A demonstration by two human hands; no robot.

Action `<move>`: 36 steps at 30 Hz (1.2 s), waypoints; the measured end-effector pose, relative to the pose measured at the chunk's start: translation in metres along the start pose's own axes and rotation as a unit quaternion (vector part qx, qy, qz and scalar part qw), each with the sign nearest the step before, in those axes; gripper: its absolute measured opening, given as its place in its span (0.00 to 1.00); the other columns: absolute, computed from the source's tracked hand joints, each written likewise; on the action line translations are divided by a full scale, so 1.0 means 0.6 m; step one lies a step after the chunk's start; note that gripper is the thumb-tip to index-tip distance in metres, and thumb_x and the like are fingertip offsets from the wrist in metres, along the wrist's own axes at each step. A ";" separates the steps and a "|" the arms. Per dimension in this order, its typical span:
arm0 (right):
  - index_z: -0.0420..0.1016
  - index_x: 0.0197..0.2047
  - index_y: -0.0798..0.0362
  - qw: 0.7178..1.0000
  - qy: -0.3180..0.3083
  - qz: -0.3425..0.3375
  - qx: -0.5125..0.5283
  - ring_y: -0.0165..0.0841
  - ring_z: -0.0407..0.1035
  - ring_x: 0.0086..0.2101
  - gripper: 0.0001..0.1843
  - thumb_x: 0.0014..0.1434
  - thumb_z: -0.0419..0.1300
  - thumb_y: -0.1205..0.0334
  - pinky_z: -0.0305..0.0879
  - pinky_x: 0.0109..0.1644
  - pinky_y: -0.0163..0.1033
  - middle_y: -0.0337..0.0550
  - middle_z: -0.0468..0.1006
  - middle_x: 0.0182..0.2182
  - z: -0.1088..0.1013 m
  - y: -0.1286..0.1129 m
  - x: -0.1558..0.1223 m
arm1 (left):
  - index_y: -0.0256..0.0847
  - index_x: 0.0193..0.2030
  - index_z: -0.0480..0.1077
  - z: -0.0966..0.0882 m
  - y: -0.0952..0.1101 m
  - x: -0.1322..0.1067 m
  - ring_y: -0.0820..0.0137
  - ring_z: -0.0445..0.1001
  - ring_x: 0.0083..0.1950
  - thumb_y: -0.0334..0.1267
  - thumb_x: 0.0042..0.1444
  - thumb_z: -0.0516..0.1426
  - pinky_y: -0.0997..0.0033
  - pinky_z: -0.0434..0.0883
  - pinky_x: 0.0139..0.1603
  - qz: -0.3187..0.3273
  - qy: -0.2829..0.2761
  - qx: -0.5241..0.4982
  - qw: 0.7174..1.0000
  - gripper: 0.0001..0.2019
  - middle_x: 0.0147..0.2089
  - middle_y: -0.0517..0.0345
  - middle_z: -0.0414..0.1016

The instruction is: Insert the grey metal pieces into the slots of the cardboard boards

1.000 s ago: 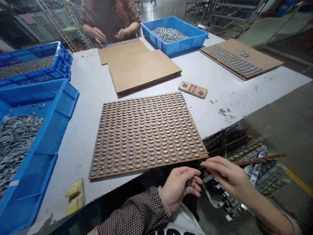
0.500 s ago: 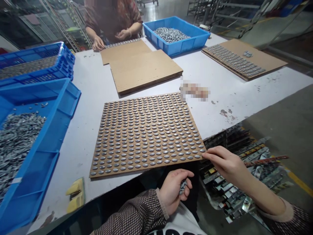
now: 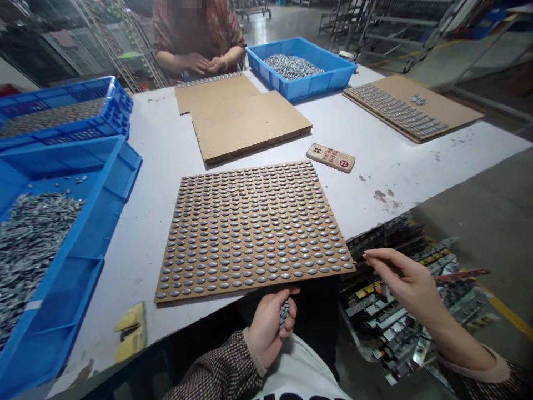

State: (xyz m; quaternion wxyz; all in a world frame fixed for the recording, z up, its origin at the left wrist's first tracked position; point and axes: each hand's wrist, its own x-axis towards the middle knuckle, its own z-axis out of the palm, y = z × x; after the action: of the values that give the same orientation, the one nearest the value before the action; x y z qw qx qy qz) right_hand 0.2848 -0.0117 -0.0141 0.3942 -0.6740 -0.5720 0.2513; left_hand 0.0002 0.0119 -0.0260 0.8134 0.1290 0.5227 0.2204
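My left hand point(image 3: 272, 322) is below the near edge of a cardboard sheet point(image 3: 166, 290), its fingers curled round a clump of small grey metal pieces point(image 3: 284, 314). Rows of similar oval, shiny metal pieces point(image 3: 247, 259) cover the sheet almost from edge to edge. Just off the sheet's near right corner is my right hand point(image 3: 406, 280), thumb and forefinger closed at the tips, with nothing visible between them. It does not touch the sheet.
Blue bins of metal pieces stand at left point(image 3: 104, 222) and back point(image 3: 308, 86). Stacked cardboard point(image 3: 250, 125), a phone point(image 3: 331, 158), a part-filled board point(image 3: 449, 108) and a yellow object point(image 3: 131, 330) lie on the table. A co-worker point(image 3: 200, 39) sits opposite; metal bars point(image 3: 400, 316) lie below right.
My right hand has drawn back to the right from the sheet's corner, which it touched before. My left hand has shifted left, still holding its pieces. The co-worker's hands have come together.
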 end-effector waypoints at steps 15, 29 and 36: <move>0.79 0.45 0.53 0.871 0.042 0.353 0.339 0.41 0.78 0.38 0.30 0.39 0.74 0.49 0.78 0.39 0.35 0.46 0.81 0.43 0.080 0.001 -0.027 | 0.37 0.55 0.65 -0.126 0.041 -0.123 0.84 0.49 0.15 0.44 0.54 0.60 0.82 0.40 0.15 0.053 0.064 -0.112 0.990 0.24 0.21 0.67 0.62; 0.79 0.44 0.52 0.875 0.039 0.362 0.320 0.43 0.77 0.41 0.31 0.36 0.73 0.48 0.78 0.41 0.34 0.44 0.81 0.44 0.100 -0.002 0.023 | 0.34 0.47 0.68 -0.147 0.094 -0.117 0.84 0.49 0.16 0.39 0.56 0.58 0.83 0.41 0.14 0.076 0.105 -0.164 0.978 0.14 0.23 0.66 0.60; 0.81 0.43 0.54 0.907 -0.080 0.315 0.267 0.44 0.78 0.34 0.28 0.41 0.69 0.46 0.78 0.40 0.43 0.46 0.83 0.37 0.111 -0.050 0.049 | 0.34 0.50 0.67 -0.175 0.124 -0.113 0.85 0.50 0.16 0.38 0.56 0.58 0.84 0.43 0.13 0.123 0.127 -0.171 0.969 0.16 0.24 0.66 0.60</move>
State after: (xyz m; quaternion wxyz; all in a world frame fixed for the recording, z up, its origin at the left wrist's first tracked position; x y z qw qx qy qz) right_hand 0.2217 0.0342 -0.0236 0.4123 -0.6663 -0.2715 0.5588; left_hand -0.1360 0.0411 0.0167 0.7170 0.0224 0.5567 0.4189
